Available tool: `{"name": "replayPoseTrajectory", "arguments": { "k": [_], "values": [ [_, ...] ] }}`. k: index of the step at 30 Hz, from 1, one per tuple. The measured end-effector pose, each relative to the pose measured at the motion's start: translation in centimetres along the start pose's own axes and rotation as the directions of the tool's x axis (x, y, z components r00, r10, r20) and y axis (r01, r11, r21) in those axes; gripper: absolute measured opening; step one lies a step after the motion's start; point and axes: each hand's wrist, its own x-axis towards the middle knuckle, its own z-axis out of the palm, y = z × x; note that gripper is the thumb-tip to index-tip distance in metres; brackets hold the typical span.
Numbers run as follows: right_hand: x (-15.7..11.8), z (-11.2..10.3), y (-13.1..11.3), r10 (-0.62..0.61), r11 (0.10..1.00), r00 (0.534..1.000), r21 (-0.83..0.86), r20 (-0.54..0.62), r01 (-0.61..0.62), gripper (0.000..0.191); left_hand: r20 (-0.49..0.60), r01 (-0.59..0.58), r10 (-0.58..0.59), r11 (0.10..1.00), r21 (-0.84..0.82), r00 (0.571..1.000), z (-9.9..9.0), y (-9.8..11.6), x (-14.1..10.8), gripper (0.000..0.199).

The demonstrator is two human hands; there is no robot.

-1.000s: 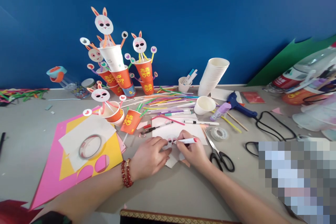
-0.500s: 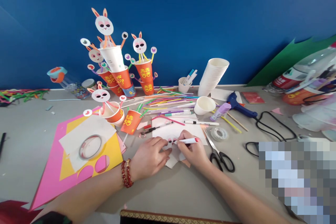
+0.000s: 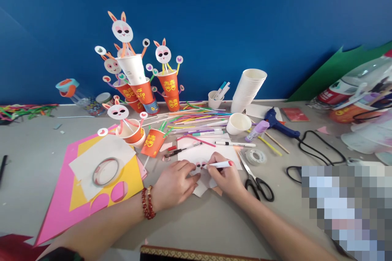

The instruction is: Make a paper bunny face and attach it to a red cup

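Observation:
In the head view, my right hand [image 3: 227, 177] grips a white marker [image 3: 221, 164] with a red end. Its tip meets a white paper piece [image 3: 201, 160] bearing two dark eyes with pink around them. My left hand [image 3: 176, 184] lies with fingers stretched over the left edge of that piece, pressing it down. Underneath is a larger white sheet [image 3: 187, 153]; the hands hide part of the drawing. Black-handled scissors [image 3: 256, 181] lie just right of my right hand. A black pen [image 3: 180, 150] and a capped marker [image 3: 235, 144] rest beyond the hands.
Rabbit-faced paper cups [image 3: 131, 130] stand at back left. Pink card [image 3: 53, 200] and a tape roll [image 3: 105, 171] lie left. Stacked white cups [image 3: 248, 89], a glue stick [image 3: 256, 130], clear tape [image 3: 256, 156] and a blue glue gun [image 3: 280, 125] with a looping cord are at right.

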Motion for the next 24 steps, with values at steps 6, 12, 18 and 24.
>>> {"name": "replayPoseTrajectory", "arguments": {
  "k": [6,12,18,24],
  "values": [
    [0.05,-0.02,-0.21,0.002,0.999,1.0,-0.047,0.016,-0.001,0.014,0.0,0.002,-0.002,1.0,-0.001,1.0,0.0,-0.01,-0.04,0.024],
    [-0.03,0.04,0.08,0.007,1.0,1.0,-0.001,0.015,-0.007,0.014,0.007,0.004,-0.004,1.0,-0.009,1.0,-0.06,0.0,0.01,0.025],
    [0.03,0.04,-0.13,0.003,0.999,1.0,-0.04,0.017,-0.002,0.013,0.003,0.005,-0.005,1.0,-0.001,1.0,-0.12,0.02,-0.01,0.024],
    [0.02,0.06,-0.02,0.002,1.0,1.0,-0.015,0.017,-0.001,0.013,0.006,0.011,-0.011,1.0,0.002,1.0,-0.01,0.02,-0.07,0.024]
  ]
}}
